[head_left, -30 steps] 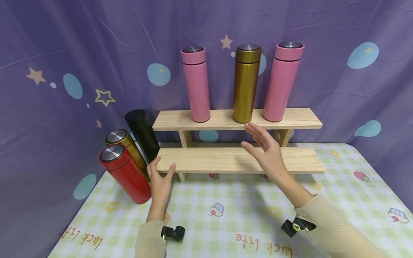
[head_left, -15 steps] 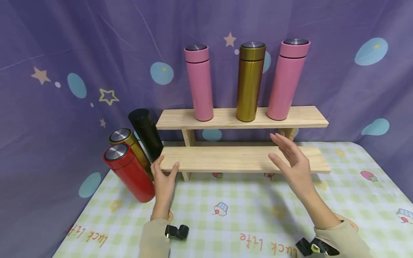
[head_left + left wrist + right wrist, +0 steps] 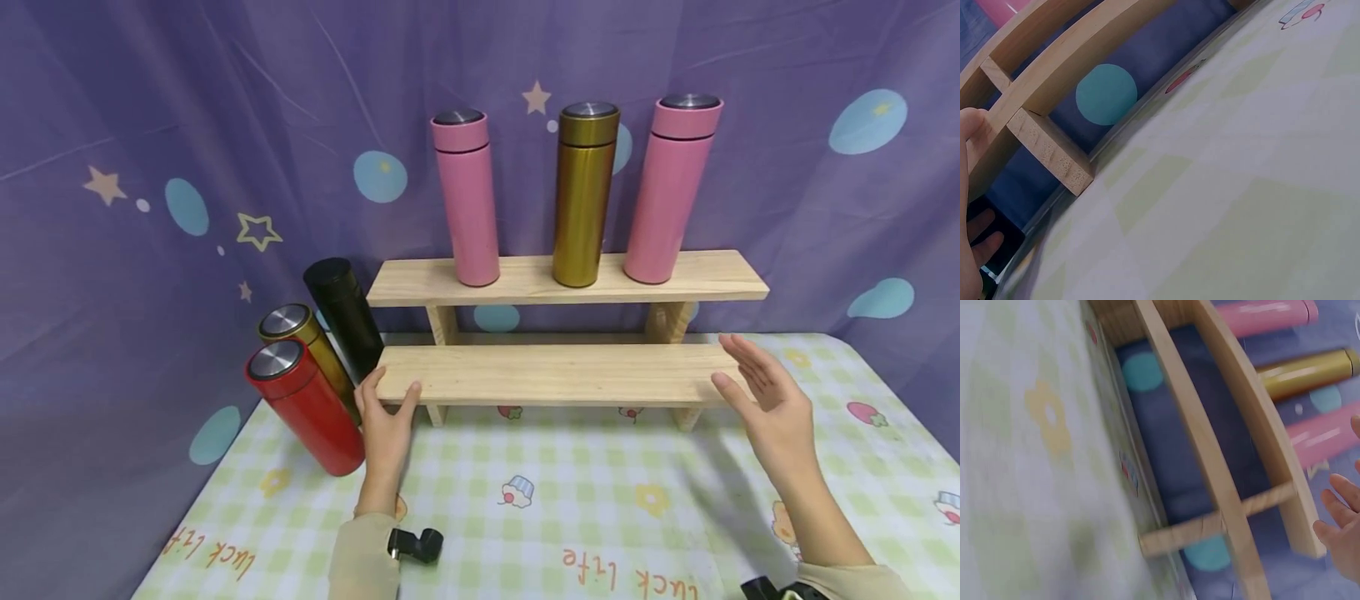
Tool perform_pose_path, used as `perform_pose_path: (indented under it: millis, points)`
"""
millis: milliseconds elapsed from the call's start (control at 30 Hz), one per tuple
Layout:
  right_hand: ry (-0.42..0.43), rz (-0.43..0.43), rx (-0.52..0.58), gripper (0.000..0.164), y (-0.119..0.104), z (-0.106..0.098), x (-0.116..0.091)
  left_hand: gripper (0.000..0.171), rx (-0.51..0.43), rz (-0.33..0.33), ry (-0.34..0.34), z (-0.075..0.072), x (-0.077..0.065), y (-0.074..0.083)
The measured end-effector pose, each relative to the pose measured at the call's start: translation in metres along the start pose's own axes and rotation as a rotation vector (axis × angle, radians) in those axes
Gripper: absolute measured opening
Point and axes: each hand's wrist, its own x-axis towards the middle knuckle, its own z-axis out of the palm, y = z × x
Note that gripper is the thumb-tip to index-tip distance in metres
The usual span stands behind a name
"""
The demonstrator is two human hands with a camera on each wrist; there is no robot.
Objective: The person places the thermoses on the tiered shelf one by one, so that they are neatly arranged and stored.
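Observation:
A two-tier wooden shelf (image 3: pixel 555 375) stands on the table. At the left end of its lower board my left hand (image 3: pixel 387 433) holds the front corner, thumb on the front edge; in the left wrist view its other fingers (image 3: pixel 986 247) bend below the board. My right hand (image 3: pixel 783 421) holds nothing, fingers extended and thumb apart, overlapping the lower board's right end in the head view. On the upper board stand a pink thermos bottle (image 3: pixel 467 204), a gold thermos bottle (image 3: pixel 583 204) and another pink thermos bottle (image 3: pixel 671 200), all upright.
Left of the shelf stand a red thermos bottle (image 3: pixel 315 417), a gold one (image 3: pixel 330 367) partly behind it, and a black one (image 3: pixel 348 321) farther back. A checked cloth (image 3: pixel 585 492) covers the table. A purple curtain (image 3: pixel 262 100) hangs behind.
My right hand has moved right, from in front of the upper board's middle to the lower board's right end. The left hand has stayed at the left corner.

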Motion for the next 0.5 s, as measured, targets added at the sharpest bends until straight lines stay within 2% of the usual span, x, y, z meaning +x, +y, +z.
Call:
perform_pose_path:
  millis: [300, 500]
  points:
    - [0.074, 0.056, -0.066, 0.053, 0.021, -0.025, 0.002, 0.066, 0.009, 0.000, -0.003, -0.001, -0.001, 0.002]
    - [0.115, 0.097, 0.037, 0.052, 0.027, -0.029, 0.007, 0.066, 0.012, -0.004, 0.001, 0.000, -0.002, 0.001]
